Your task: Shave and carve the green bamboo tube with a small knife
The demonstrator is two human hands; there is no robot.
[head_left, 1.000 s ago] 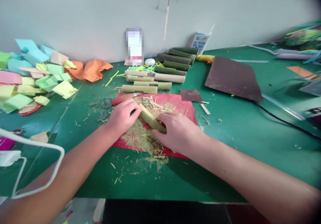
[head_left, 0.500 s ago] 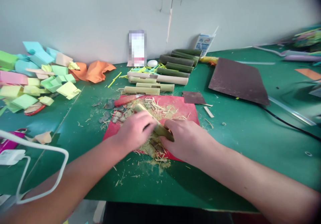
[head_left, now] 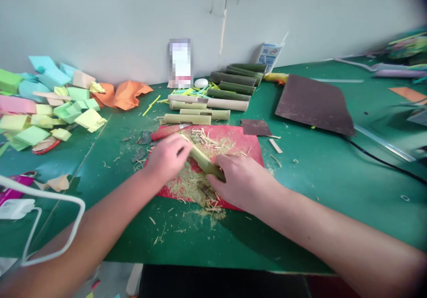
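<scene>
My right hand (head_left: 238,175) is closed around the lower end of a pale green bamboo tube (head_left: 203,159), which lies at a slant over a red sheet (head_left: 251,149). At the tube's upper left end is my left hand (head_left: 168,158), its fingers curled together. Something dark shows between thumb and fingers, but I cannot make out what it is. Bamboo shavings and dust (head_left: 182,184) are spread below both hands. Just behind the left hand lies a red-handled tool (head_left: 167,132), partly hidden.
Behind the sheet lie several cut bamboo tubes (head_left: 187,119), pale and dark green. A brown sheet (head_left: 315,104) and a small brown piece (head_left: 256,127) are to the right. Folded paper pieces (head_left: 50,111) pile up at left. A phone (head_left: 180,62) leans on the wall. A white cable (head_left: 80,218) crosses my left forearm.
My left hand has slid up and left along the bamboo tube, uncovering its middle. My right hand keeps its hold on the lower end. The view has shifted slightly.
</scene>
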